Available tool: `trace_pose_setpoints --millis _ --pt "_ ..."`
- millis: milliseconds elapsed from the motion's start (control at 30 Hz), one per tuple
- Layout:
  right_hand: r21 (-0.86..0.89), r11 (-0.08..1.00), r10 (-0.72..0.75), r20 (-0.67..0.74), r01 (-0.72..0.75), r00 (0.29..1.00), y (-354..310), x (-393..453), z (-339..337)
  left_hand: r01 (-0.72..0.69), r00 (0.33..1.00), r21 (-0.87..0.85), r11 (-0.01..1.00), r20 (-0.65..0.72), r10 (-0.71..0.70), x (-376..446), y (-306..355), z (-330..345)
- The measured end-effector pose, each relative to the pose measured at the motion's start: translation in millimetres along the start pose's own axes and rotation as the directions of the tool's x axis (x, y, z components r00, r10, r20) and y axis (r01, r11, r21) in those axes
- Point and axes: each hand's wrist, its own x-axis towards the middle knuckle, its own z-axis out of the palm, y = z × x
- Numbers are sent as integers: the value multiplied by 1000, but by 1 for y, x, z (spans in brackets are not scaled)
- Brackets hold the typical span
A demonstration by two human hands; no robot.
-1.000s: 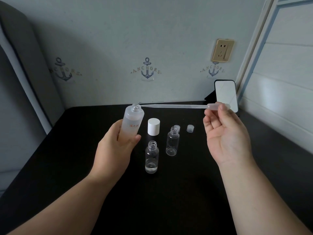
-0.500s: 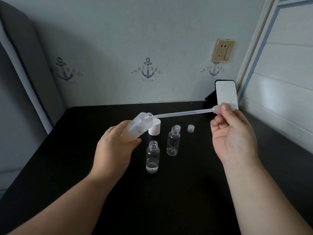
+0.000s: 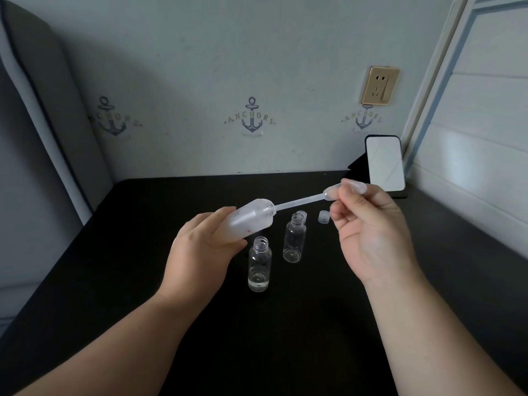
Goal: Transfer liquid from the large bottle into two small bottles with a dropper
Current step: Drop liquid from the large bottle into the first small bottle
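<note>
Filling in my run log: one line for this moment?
left hand holds tilted large bottle | right hand pinches dropper, tip in bottle neck | near small bottle has some liquid

A black table [image 3: 114, 267] stands against a pale wall [image 3: 200, 52]. Three blue anchor pictures [image 3: 251, 118] sit in a row on the wall. A gold power socket [image 3: 379, 85] is up on the right. A phone [image 3: 384, 162] leans upright in the back right corner.
</note>
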Motion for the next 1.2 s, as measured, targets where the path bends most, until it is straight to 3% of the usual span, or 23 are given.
trace_pose_setpoints --millis 400,900,1200 --pt "-15 996 92 18 -92 996 5 1 -5 -19 1000 2 1000 7 19 -1 0 0" --pt "166 984 93 -169 -65 981 -3 8 -20 51 997 -1 999 -58 -51 1 0 -2" --pt "216 976 84 -276 -23 957 -5 10 -26 132 985 -136 982 -90 -145 5 0 -6"
